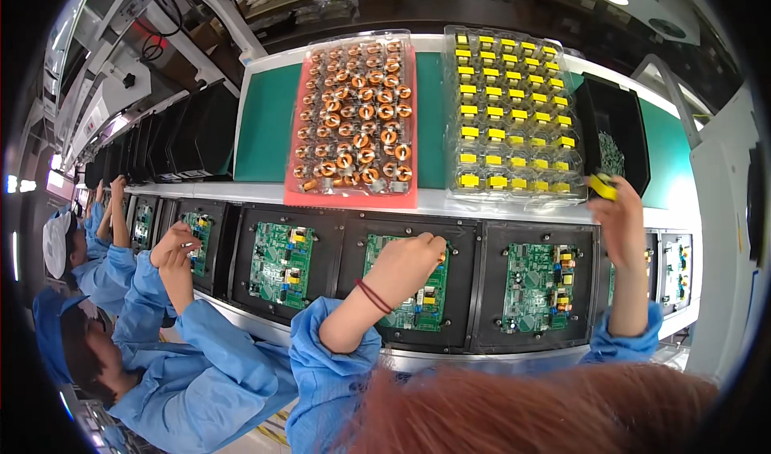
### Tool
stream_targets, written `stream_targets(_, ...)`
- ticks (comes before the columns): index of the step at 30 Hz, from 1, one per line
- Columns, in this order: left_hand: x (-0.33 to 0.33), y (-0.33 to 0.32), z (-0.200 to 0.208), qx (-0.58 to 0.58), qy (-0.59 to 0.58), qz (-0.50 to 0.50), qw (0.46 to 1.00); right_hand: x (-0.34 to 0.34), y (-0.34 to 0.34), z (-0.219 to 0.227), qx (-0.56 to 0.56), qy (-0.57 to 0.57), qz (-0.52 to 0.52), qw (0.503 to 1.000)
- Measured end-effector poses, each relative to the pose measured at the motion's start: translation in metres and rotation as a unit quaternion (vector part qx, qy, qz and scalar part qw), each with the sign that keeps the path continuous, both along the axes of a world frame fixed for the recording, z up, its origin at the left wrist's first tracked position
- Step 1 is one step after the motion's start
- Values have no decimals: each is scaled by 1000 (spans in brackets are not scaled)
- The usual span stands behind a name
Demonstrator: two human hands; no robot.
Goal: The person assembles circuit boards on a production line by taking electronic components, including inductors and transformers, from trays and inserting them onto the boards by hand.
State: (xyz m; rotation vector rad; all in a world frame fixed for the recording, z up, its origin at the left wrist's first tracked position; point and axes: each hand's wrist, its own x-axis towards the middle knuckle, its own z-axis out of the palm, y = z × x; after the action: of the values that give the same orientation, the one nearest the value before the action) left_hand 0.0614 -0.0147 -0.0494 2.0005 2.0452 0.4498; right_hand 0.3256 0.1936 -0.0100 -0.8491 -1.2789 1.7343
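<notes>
My left hand (pixel 405 267), with a dark red band at the wrist, reaches over a green circuit board (pixel 430 313) in a black carrier. Its fingers are closed near the board's upper right corner. Whatever they grip there, if anything, is hidden. Raised at the right is my right hand (pixel 620 222), pinching a yellow-topped transformer (pixel 602 186) beside the right edge of a clear tray (pixel 522 199). That tray holds rows of similar yellow-topped transformers (pixel 516 115).
A clear tray of copper coils (pixel 365 112) lies on a red sheet (pixel 353 199). Right of the trays is a black bin (pixel 634 145) of small parts. More boards (pixel 536 289) in black carriers (pixel 490 237) line the bench. A co-worker's hands (pixel 175 249) are at the left, near stacked black bins (pixel 201 137).
</notes>
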Motion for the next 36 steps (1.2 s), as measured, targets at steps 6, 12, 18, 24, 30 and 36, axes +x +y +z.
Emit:
stream_targets(6, 12, 4, -28, -14, 42, -49, 998, 105, -32, -24, 1, 17, 30, 999)
stream_targets(12, 18, 8, -27, -9, 54, -41, 998, 135, -81, -46, -61, -227, 98, 967)
stream_targets(18, 18, 11, -35, -10, 72, -37, 997, 136, -108, -46, 153, -423, 223, 865)
stream_targets(24, 15, 7, -44, 10, 12, -26, 1000, 129, -114, -53, 243, -448, 238, 827)
stream_targets(30, 19, 6, -46, 21, -4, -12, 1000, 131, -125, -78, 334, -498, 219, 770)
stream_targets(36, 13, 4, -26, 14, 2, -55, 998, 128, -125, -87, 408, -494, 208, 739)
